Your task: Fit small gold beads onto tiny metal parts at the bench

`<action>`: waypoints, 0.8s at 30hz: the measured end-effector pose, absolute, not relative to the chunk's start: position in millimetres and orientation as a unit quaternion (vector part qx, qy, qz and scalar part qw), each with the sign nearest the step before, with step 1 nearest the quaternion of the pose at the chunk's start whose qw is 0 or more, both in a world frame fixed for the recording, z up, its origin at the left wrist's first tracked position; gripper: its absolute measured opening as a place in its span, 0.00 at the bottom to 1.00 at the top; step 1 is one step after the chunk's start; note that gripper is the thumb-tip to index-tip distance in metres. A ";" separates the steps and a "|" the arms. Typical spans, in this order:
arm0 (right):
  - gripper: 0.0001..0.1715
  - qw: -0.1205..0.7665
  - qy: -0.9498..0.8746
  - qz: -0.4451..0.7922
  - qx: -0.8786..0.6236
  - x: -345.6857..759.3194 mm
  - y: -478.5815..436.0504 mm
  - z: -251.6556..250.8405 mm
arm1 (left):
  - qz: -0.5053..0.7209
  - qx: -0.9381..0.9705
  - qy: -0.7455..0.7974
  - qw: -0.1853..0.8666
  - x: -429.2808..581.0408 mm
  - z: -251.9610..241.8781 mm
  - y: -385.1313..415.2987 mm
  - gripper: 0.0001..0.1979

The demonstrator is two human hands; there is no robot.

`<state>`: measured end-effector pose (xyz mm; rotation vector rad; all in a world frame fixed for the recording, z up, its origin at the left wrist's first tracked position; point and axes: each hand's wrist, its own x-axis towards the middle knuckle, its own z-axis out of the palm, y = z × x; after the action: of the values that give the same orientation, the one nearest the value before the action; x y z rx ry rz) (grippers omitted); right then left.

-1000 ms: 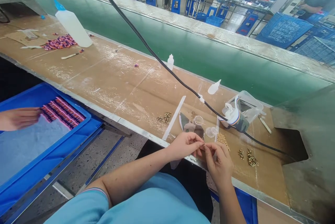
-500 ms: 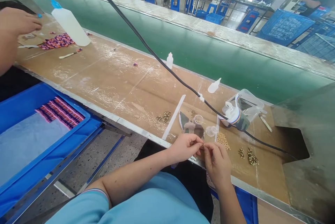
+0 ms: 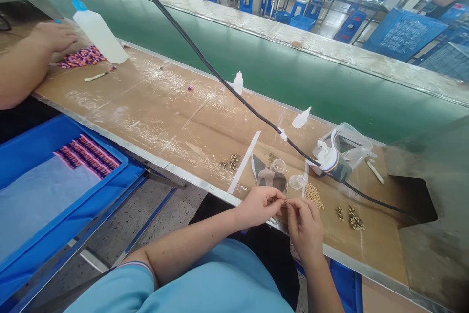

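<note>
My left hand (image 3: 258, 206) and my right hand (image 3: 304, 229) meet over the bench's front edge, their fingertips pinching a tiny bead (image 3: 285, 202) between them. Its exact form is too small to tell. Just beyond my right hand lies a pile of small gold beads (image 3: 313, 196), with a clear plastic cup (image 3: 297, 182) beside it. Another small cup (image 3: 279, 165) stands next to a grey pouch (image 3: 269, 179). Further beads lie in loose heaps to the right (image 3: 353, 219) and left (image 3: 229, 161).
A clear plastic box (image 3: 346, 147) and a black cable (image 3: 242, 95) cross the brown bench (image 3: 157, 117). A co-worker's hand (image 3: 54, 37) rests near a glue bottle (image 3: 98, 30) and patterned bead strips (image 3: 82, 57). A blue tray (image 3: 62, 156) sits below the bench at left.
The co-worker's hand has moved from the blue tray up onto the bench at far left. My hands keep their pinch, and the view has shifted slightly.
</note>
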<state>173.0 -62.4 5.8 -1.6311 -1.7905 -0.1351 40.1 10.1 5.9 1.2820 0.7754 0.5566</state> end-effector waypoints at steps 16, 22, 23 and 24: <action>0.09 0.357 -0.672 -0.015 -0.649 173.2 -61.2 6.7 | 0.231 0.557 0.351 0.717 39.7 11.0 12.0 0.07; 0.10 0.352 -0.677 -0.031 -0.646 176.9 -60.2 5.4 | 0.247 0.522 0.351 0.737 44.6 0.4 9.2 0.08; 0.11 0.351 -0.678 -0.038 -0.645 177.7 -60.2 4.7 | 0.249 0.516 0.350 0.741 45.0 -0.2 7.7 0.08; 0.12 0.349 -0.679 -0.044 -0.644 178.7 -60.2 4.0 | 0.254 0.516 0.348 0.740 44.6 -0.4 6.3 0.08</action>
<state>178.7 -60.2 4.0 -1.6699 -1.7590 -0.1132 44.6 6.3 -0.4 1.1324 0.7643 0.5570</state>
